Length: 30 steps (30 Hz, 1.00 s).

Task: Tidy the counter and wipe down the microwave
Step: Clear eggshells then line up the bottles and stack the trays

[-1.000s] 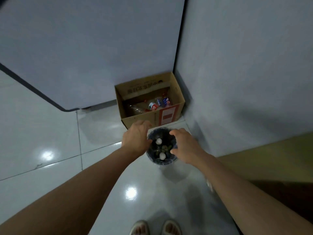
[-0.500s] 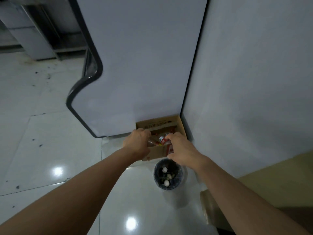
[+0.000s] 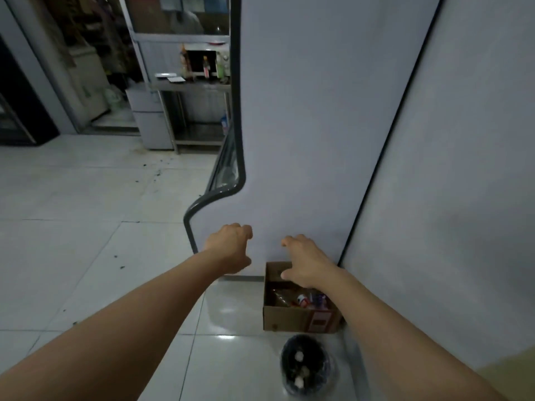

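While both hands, the left hand (image 3: pixel 228 247) and right hand (image 3: pixel 304 263), hang empty with fingers loosely curled above the cardboard box (image 3: pixel 292 318) and bin (image 3: pixel 307 366), turning toward the desk for remaining clutter seems best.

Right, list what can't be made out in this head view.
- Cardboard box: the right hand and forearm cover its far right part; the bottles inside are blurred, labels unreadable.
- Bin: dark; only pale scraps show inside.
- Left hand: fingertips curl out of sight.
- Far shelf: bottles too small to identify.
- Microwave: not in view.
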Each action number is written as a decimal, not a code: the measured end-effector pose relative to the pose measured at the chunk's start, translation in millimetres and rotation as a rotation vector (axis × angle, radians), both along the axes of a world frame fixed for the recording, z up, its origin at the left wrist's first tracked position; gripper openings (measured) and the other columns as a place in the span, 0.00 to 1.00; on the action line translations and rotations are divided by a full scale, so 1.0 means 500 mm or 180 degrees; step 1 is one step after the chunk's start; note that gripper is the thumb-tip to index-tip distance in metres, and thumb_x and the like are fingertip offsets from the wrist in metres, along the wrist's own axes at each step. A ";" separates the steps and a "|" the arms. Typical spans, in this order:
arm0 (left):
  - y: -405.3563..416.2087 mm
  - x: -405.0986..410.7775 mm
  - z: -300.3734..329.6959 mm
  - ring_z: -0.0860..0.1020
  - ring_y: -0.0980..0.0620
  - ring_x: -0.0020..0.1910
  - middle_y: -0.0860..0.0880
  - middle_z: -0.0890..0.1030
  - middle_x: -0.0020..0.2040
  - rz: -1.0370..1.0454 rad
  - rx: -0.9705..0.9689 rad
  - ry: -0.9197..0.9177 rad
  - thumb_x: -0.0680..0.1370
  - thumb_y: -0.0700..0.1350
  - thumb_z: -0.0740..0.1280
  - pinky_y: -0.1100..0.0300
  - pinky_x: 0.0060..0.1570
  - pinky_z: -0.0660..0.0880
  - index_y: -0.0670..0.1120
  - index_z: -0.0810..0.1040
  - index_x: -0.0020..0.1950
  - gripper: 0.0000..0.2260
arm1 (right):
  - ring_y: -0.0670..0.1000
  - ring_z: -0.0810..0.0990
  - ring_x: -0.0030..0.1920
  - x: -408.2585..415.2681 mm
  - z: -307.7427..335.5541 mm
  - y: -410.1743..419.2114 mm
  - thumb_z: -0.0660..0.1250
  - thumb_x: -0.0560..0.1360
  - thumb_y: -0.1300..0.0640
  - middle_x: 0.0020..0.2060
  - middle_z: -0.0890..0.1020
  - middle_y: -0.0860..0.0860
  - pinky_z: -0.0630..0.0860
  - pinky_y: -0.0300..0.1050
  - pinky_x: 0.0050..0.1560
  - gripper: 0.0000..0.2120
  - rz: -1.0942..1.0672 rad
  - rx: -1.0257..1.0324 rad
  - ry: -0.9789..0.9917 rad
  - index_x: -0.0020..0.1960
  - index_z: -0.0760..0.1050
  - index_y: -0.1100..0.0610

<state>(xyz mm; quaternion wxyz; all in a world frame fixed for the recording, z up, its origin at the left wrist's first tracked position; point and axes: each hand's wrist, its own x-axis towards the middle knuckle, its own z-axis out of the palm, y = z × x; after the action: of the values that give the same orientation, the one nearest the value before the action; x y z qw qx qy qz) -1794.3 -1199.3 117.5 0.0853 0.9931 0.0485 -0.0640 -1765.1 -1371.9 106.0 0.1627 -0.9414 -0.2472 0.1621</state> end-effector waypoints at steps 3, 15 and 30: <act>0.058 -0.024 0.038 0.74 0.47 0.59 0.47 0.73 0.63 0.0165 0.0029 -0.0048 0.73 0.48 0.70 0.55 0.55 0.74 0.49 0.68 0.66 0.24 | 0.56 0.66 0.65 0.000 0.047 0.061 0.69 0.72 0.56 0.65 0.66 0.56 0.69 0.49 0.64 0.32 0.0179 -0.0070 -0.0116 0.72 0.59 0.56; 0.382 -0.114 0.149 0.73 0.46 0.60 0.47 0.74 0.63 0.0647 -0.0023 -0.0240 0.72 0.49 0.71 0.54 0.56 0.74 0.48 0.68 0.66 0.24 | 0.55 0.66 0.68 -0.025 0.176 0.406 0.71 0.72 0.51 0.71 0.63 0.54 0.69 0.48 0.62 0.35 0.0709 -0.0179 -0.0379 0.74 0.58 0.53; 0.856 -0.133 0.238 0.73 0.47 0.61 0.47 0.73 0.65 0.0722 0.0015 -0.0413 0.72 0.48 0.71 0.55 0.57 0.73 0.48 0.67 0.67 0.26 | 0.56 0.68 0.66 -0.027 0.256 0.869 0.69 0.73 0.51 0.69 0.63 0.54 0.70 0.49 0.61 0.34 0.0654 -0.0017 -0.0495 0.74 0.56 0.52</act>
<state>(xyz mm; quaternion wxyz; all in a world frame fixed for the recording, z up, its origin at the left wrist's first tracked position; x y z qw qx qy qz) -1860.8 -771.2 236.4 0.0926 0.9835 0.1550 0.0106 -1778.8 -937.6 234.0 0.1231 -0.9212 -0.3538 0.1051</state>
